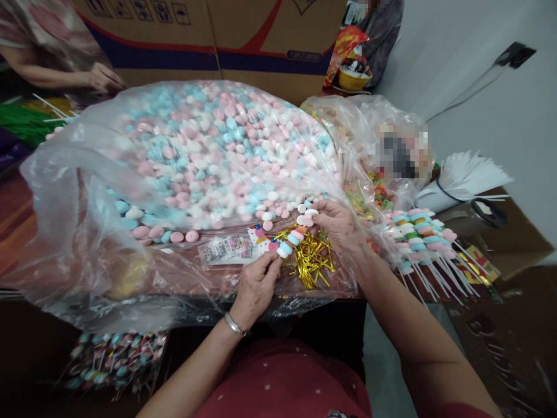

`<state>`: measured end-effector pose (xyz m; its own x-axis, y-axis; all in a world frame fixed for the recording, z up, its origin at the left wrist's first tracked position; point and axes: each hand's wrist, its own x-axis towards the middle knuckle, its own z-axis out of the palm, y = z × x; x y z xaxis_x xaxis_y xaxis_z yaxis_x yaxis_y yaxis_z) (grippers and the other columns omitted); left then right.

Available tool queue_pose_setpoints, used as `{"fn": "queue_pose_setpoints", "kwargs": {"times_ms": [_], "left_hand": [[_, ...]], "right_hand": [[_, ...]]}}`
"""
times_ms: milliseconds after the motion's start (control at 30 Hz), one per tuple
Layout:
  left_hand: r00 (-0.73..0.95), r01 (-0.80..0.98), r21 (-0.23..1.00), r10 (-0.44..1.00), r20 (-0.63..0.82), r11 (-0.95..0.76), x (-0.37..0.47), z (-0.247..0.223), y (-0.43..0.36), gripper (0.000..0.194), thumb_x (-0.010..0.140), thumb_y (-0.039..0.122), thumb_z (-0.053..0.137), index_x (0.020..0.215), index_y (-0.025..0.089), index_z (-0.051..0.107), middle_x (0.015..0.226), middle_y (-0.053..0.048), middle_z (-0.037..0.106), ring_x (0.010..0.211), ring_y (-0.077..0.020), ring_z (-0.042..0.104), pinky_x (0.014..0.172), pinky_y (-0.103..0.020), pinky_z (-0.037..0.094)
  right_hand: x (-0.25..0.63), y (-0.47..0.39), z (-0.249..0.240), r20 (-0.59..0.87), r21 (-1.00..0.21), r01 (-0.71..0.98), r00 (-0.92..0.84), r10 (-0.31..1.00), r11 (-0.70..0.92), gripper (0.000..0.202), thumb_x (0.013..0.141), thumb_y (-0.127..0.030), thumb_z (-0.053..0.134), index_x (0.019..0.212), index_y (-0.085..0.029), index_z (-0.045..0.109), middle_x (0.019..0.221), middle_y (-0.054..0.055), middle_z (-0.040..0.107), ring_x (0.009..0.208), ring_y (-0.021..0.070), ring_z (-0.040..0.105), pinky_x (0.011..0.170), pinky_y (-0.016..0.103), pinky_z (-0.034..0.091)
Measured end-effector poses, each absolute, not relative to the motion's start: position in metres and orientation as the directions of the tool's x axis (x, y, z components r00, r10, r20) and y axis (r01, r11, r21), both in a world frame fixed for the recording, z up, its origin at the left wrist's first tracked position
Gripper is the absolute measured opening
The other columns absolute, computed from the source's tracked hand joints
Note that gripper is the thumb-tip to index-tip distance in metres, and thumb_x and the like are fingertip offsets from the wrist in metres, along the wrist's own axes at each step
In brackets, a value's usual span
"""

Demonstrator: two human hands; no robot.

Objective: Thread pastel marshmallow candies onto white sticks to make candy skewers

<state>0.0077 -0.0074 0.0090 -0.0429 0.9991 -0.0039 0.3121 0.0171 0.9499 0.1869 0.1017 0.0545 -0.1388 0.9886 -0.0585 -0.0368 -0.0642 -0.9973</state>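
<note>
A row of candies (291, 240) is held in the left hand (256, 287), close to the right hand (337, 225).
The row is pinched at its near end between thumb and fingers; white and pink pieces (307, 218) are gripped in the right hand's fingertips, just beyond the row's far end. Gold ties (310, 264) are scattered right of the left hand. A clear bag of candies (209, 151) is spread beyond both hands, and candy sticks (420, 235) are piled right of the right hand.
</note>
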Motion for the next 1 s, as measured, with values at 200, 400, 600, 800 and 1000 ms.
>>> {"fn": "queue_pose_setpoints", "kwargs": {"times_ms": [200,400,600,800,1000], "left_hand": [[-0.042,0.306,0.952,0.999,-0.003,0.016,0.008,0.009,-0.007,0.027,0.087,0.037,0.049,0.08,0.017,0.067,0.058,0.004,0.051,0.054,-0.0112,0.045,0.056,-0.021,0.037],[-0.045,0.306,0.952,0.999,-0.013,0.026,0.008,0.01,-0.007,0.027,0.087,0.036,0.049,0.079,0.017,0.066,0.058,0.004,0.051,0.054,-0.0112,0.045,0.056,-0.021,0.037],[-0.057,0.328,0.944,0.998,-0.025,0.043,0.009,0.011,-0.006,0.027,0.087,0.037,0.049,0.078,0.018,0.066,0.056,0.004,0.052,0.053,-0.0115,0.046,0.055,-0.021,0.036],[-0.06,0.311,0.95,0.998,-0.013,0.031,0.009,0.01,-0.007,0.027,0.087,0.037,0.049,0.078,0.018,0.066,0.057,0.003,0.053,0.054,-0.0117,0.048,0.057,-0.022,0.038],[-0.06,0.281,0.96,0.998,-0.005,0.022,0.008,0.01,-0.007,0.027,0.086,0.038,0.05,0.08,0.018,0.067,0.058,0.003,0.054,0.055,-0.012,0.048,0.056,-0.022,0.038]], "right_hand": [[0.189,0.105,0.05,-0.057,-0.992,-0.104,-0.131,0.99,-0.071,0.02,0.063,-0.029,0.072,0.075,-0.018,0.061,0.071,-0.002,0.064,0.057,0.0074,0.055,0.05,0.02,0.044],[0.184,0.101,0.046,-0.02,-1.0,0.0,-0.106,0.994,-0.02,0.021,0.063,-0.028,0.073,0.079,-0.018,0.064,0.067,-0.004,0.063,0.056,0.008,0.056,0.052,0.021,0.044],[0.184,0.095,0.04,0.145,-0.969,0.18,-0.134,0.98,0.168,0.016,0.073,-0.03,0.067,0.086,-0.021,0.065,0.077,-0.002,0.065,0.071,0.012,0.06,0.064,0.025,0.049],[0.184,0.088,0.039,0.27,-0.913,0.244,-0.24,0.933,0.327,0.013,0.079,-0.029,0.063,0.087,-0.021,0.069,0.084,0.0,0.07,0.075,0.013,0.063,0.07,0.028,0.051],[0.188,0.09,0.046,0.209,-0.934,0.279,-0.079,0.975,0.223,0.021,0.081,-0.036,0.064,0.095,-0.022,0.072,0.087,-0.001,0.073,0.079,0.0148,0.066,0.071,0.028,0.054]]}}
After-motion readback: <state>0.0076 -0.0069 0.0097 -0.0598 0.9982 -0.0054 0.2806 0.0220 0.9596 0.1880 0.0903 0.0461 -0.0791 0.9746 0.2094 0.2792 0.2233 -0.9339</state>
